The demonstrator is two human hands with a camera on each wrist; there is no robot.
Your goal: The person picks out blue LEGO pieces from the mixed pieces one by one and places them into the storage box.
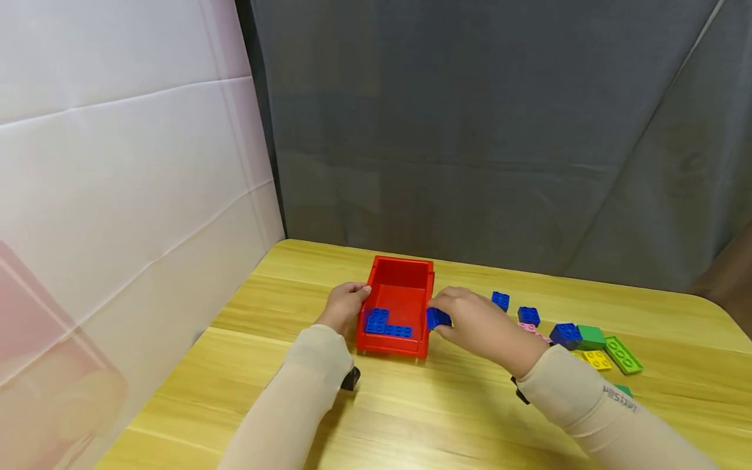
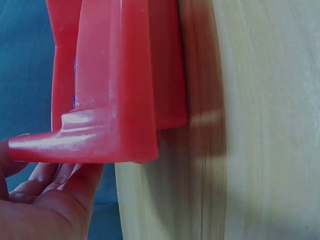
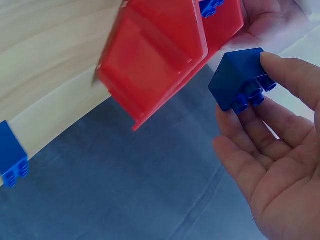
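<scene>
bin [image 1: 402,300] in 1 high, 2 close views

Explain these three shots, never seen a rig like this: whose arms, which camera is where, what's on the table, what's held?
No robot here: these are a person's bare hands, with cameras worn on the body. The wide picture comes from the head, looking forward and down; the two close ones come from the left and right wrists, so they look turned. The left hand grips the left rim of a red bin, which has blue bricks inside. The right hand pinches another blue brick at the bin's right side. Further right on the table lie loose toy bricks: blue, green, yellow and pink.
</scene>
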